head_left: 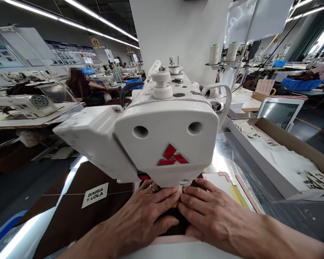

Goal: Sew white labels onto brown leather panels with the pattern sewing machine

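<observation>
A white sewing machine head (164, 144) with a red three-diamond emblem fills the middle of the view. Just under it, my left hand (148, 212) lies flat with fingers stretched forward, pressing on dark brown fabric. My right hand (213, 208) rests flat beside it, and the fingertips of both hands nearly meet. A small pale piece shows between them, mostly covered. The machine head hides the needle area. Further left, the brown fabric (70, 201) carries a white label (95, 195) reading BIMBA Y LOLA, with a thread running across it.
At right, a long cardboard box (283, 158) holds many white labels. Behind it stands a screen (280, 111). Thread cones (214, 54) sit on a stand. A white and pink template (232, 190) lies right of the machine. A blue bin edge (8, 228) shows lower left. People work at other tables.
</observation>
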Tool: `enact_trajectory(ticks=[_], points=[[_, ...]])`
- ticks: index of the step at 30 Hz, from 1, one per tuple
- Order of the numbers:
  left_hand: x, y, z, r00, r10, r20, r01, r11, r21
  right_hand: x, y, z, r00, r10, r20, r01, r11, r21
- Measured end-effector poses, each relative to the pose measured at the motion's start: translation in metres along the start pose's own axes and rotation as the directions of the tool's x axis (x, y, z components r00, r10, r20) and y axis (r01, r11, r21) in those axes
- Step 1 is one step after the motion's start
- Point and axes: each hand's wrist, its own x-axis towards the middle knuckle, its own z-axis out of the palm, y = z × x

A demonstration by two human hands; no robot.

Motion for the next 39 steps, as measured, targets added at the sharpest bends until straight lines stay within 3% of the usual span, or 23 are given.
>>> enact_trajectory(ticks=[6, 14, 19, 24, 30, 39], points=[[0.007, 0.003, -0.003, 1.0, 0.004, -0.001, -0.004, 0.999, -0.038, 0.003, 0.003, -0.001, 0.998, 0.012, -0.068, -0.01, 1.0, 0.028], [0.001, 0.003, -0.006, 0.999, -0.027, 0.023, 0.028, 0.998, -0.058, 0.005, 0.005, 0.001, 1.0, -0.015, 0.019, 0.014, 1.0, 0.024], [0.008, 0.005, -0.011, 0.997, -0.021, 0.074, 0.027, 0.997, -0.074, 0.006, 0.003, -0.002, 0.999, -0.026, -0.044, 0.025, 1.0, -0.014], [0.005, 0.003, -0.006, 1.0, -0.012, 0.012, 0.012, 1.0, -0.002, -0.03, -0.001, -0.031, 1.0, -0.019, -0.019, 0.016, 0.991, -0.135], [0.004, 0.002, -0.006, 1.0, -0.018, 0.0, 0.018, 1.0, 0.001, -0.088, 0.011, -0.038, 0.979, 0.1, -0.18, -0.138, 0.967, -0.216], [0.001, 0.002, -0.003, 1.0, -0.011, 0.021, 0.011, 1.0, 0.009, -0.078, 0.012, -0.042, 0.976, 0.14, -0.165, -0.167, 0.973, -0.161]])
